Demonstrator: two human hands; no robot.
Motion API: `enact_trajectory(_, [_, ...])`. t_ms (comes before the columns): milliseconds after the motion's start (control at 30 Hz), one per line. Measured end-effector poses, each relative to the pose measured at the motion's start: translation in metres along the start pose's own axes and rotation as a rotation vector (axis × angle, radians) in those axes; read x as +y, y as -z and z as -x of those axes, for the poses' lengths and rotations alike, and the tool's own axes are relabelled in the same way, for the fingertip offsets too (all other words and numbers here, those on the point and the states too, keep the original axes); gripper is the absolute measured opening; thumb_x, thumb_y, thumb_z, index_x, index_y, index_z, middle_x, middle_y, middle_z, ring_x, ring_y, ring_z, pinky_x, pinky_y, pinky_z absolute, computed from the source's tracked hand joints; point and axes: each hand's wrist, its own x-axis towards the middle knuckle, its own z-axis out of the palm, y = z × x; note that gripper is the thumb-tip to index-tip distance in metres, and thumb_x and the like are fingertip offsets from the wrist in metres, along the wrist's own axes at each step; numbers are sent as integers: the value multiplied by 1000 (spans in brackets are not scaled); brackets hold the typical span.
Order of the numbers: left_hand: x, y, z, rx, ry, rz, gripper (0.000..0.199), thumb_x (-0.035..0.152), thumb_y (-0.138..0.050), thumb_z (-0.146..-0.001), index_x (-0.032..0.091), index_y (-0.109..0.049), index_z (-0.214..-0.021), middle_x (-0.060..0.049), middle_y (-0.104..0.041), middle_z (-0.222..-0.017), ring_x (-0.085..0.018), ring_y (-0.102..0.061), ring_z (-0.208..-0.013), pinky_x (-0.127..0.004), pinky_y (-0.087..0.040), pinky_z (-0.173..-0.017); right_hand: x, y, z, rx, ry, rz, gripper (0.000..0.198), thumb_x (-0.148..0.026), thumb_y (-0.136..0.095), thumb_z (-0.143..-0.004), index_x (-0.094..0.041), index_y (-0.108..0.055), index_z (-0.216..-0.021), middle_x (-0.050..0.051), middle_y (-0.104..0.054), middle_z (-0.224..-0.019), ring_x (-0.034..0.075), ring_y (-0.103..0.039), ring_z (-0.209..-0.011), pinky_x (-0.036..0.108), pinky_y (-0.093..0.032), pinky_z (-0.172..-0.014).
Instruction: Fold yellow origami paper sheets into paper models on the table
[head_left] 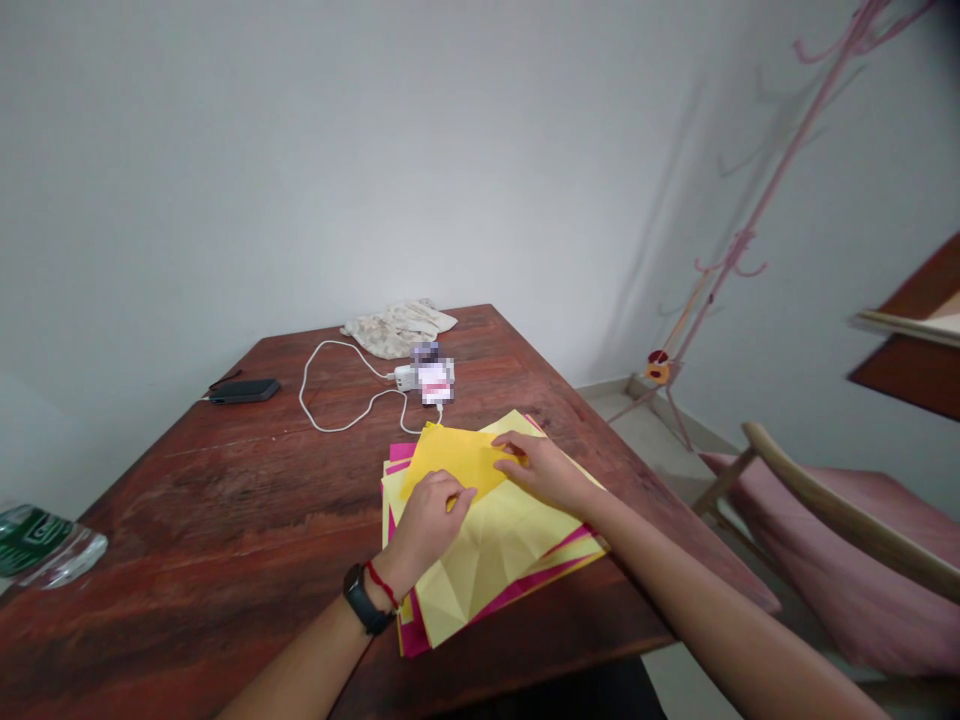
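Note:
A bright yellow sheet of paper [455, 452] lies over a loose stack of larger sheets, with a creased pale yellow sheet [480, 570] directly beneath it. My left hand [433, 520] has its fingers curled on the near left edge of the bright sheet, thumb stretched to the right. At the right edge of that sheet, my right hand [546, 472] holds it between thumb and fingers. Magenta paper [412, 640] shows around the borders of the stack. A black band and a red string circle my left wrist.
Beyond the stack, a phone [435, 383] is joined to a white cable [302, 390] on the wooden table [225, 520]. A dark power bank [244, 391], a crumpled cloth [400, 328] and a plastic bottle [49, 545] also rest there. A pink-cushioned chair [825, 560] stands right.

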Motion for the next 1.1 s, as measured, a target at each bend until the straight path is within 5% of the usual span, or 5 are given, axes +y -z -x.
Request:
enact_trajectory(100, [-3,-3,0,69,30,18,13,24,-59,-91,17,-69,-97,-7,-68,-90,-20,-64,-83,-33,-51,-75,0,-9,-3,7,30,65,26,-23,-66,-86,-18,-69,-112,9,-72,-103,23,-66,-92,36,-49,-84])
enact_trajectory(200, [-5,-4,2,103,-35,-25,37,17,-59,-89,20,-61,-126,-10,-66,-115,-23,-63,-104,-40,-52,-90,1,-13,-5,-43,104,126,14,-22,-63,-89,-19,-74,-98,9,-70,-99,24,-63,-96,38,-48,-88])
enact_trajectory(533, [9,13,8,-27,-143,-363,39,45,-64,-90,28,-68,-124,-12,-55,-144,-41,-41,-137,-68,-25,-112,-9,-15,3,-4,248,361,19,-23,-60,-93,-21,-78,-100,12,-66,-113,29,-58,-106,47,-46,-96])
enact_trajectory(733, [3,24,4,-43,-52,-360,47,45,-71,-80,23,-69,-121,-17,-52,-146,-40,-48,-131,-58,-40,-105,-24,-22,10,-188,257,372,26,-26,-51,-99,-21,-76,-101,7,-65,-90,21,-64,-80,32,-50,-74])
enact_trajectory(1100, [7,29,2,-24,58,-354,86,78,-72,-61,22,-67,-126,-21,-45,-151,-47,-46,-132,-64,-39,-104,-26,-16,11,-134,90,349,42,-55,-67,-87,-19,-76,-105,12,-67,-112,27,-63,-103,40,-49,-95])
